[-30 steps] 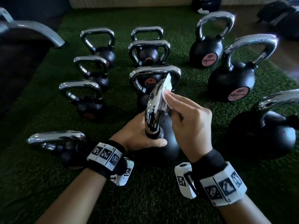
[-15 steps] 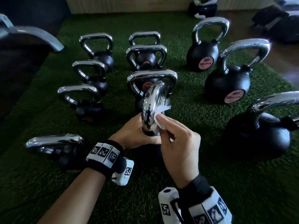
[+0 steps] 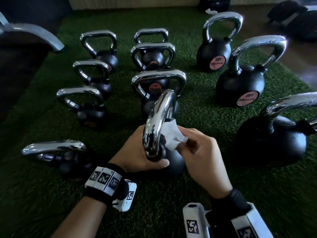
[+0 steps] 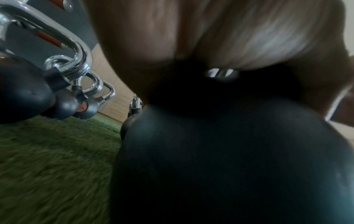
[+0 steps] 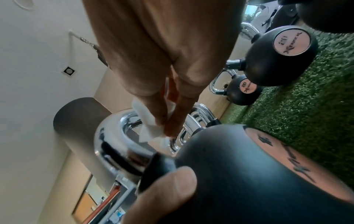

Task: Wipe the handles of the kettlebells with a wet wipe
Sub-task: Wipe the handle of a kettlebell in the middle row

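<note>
Wiping the chrome handle (image 3: 159, 121) of the black round kettlebell (image 3: 173, 162)

Your left hand (image 3: 137, 152) grips the handle's base; your right hand (image 3: 200, 158) pinches the white wet wipe (image 3: 169, 134) against it.

— What is the floor like?
— Green turf (image 3: 197, 103) covers most of it; bare wood floor (image 3: 301, 60) shows past its right edge.
— And the far side?
— A pale wood-panelled wall (image 3: 130, 1) runs along the turf's far edge, with dark bags (image 3: 295, 19) on the wood floor at the right.
— Overhead?
— A white ceiling (image 5: 34, 84) with a square recessed light (image 5: 68, 71), and a dark rounded column (image 5: 76, 121) rising to it.
</note>
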Demonstrator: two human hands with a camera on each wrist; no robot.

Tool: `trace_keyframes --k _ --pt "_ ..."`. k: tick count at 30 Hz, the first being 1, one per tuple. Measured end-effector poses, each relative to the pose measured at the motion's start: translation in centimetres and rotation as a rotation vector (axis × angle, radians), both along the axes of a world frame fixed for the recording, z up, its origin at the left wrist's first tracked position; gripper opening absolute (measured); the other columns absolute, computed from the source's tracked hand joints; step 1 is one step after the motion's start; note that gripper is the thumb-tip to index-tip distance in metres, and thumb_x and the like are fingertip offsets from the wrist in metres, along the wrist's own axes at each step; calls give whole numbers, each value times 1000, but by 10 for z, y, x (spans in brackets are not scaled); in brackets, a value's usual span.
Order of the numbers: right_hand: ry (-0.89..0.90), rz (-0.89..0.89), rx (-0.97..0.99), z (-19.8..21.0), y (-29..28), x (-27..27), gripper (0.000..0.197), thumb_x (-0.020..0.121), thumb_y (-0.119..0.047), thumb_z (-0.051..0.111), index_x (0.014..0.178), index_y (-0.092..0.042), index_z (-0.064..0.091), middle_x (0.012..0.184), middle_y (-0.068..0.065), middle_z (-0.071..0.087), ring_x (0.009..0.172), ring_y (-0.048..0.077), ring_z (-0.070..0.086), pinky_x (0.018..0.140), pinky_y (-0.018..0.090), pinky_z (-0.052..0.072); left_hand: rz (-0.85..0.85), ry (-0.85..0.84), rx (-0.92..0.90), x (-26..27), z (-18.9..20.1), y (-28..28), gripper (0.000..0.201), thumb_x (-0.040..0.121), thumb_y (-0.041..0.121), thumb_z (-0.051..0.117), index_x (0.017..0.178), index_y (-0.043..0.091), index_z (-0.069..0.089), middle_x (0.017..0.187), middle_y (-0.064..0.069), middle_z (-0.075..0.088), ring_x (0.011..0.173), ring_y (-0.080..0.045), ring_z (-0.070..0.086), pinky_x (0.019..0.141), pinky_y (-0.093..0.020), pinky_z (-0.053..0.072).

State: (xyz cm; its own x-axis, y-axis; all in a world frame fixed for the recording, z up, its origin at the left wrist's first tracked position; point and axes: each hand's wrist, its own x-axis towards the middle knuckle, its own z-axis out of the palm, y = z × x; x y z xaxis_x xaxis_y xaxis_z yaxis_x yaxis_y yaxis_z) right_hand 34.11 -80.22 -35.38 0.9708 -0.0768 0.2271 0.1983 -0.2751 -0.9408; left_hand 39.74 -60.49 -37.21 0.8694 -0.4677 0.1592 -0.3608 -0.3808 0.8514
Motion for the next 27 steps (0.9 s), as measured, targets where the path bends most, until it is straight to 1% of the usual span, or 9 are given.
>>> trace_keyframes --k 2,4,6,10,15,18,20,24,27 --pt "30 96 -25 4 -1 3 43 87 2 73 123 -19 75 115 -9 77 107 3 72 95 33 58 -72 -24 -42 -12 0 4 82 59 9 100 121 48 64 125 32 65 120 8 61 104 -20 49" --pt "-26 225 -174 11 3 3 39 84 4 73 112 -22 80 106 -10 78 98 -2 71 90 23 56 -104 -28 -49 -20 -7 11 73 60 15 100 122 28 65 123 21 68 118 2 64 103 -27 52" --pt "-175 363 -353 13 11 1 30 79 5 67 94 -17 81 98 -8 77 91 -4 63 86 13 49 -123 -44 -18 -24 -13 15 60 63 24 99 108 44 64 101 16 68 99 6 63 91 -22 53" --pt "-232 400 -522 5 22 -2 22 81 0 60 83 -16 75 94 -7 72 92 19 60 80 38 54 -135 -18 151 -23 -3 10 35 68 44 84 82 66 60 87 30 65 88 16 53 84 -10 40" --pt "-121 450 -339 12 19 -6 21 83 7 66 88 -9 77 93 -7 73 95 10 66 81 32 54 -249 53 282 -26 -8 15 27 67 86 65 66 61 56 72 7 47 78 15 56 80 -5 36" --pt "-109 457 -344 12 17 -4 27 82 11 64 87 -12 78 99 -9 73 98 10 67 84 33 55 -193 25 277 -24 -7 13 24 72 62 73 78 76 54 72 8 46 76 -9 56 83 -16 39" --pt "-87 459 -350 13 17 -5 25 83 10 63 86 -11 76 98 -9 73 95 10 68 83 36 56 -186 33 256 -27 2 11 26 73 50 81 75 65 59 74 7 54 78 -13 57 87 -16 45" --pt "110 512 -83 24 11 -11 17 94 4 63 90 -7 75 91 1 76 87 10 72 79 33 58 -131 51 171 -33 2 11 41 71 48 87 100 29 66 92 26 68 98 12 64 92 -10 48" --pt "244 580 371 28 7 -13 15 88 13 68 103 12 70 103 23 76 96 28 72 90 37 58 -115 8 196 -31 -3 10 24 77 34 91 86 34 69 96 40 63 96 16 61 91 -8 46"
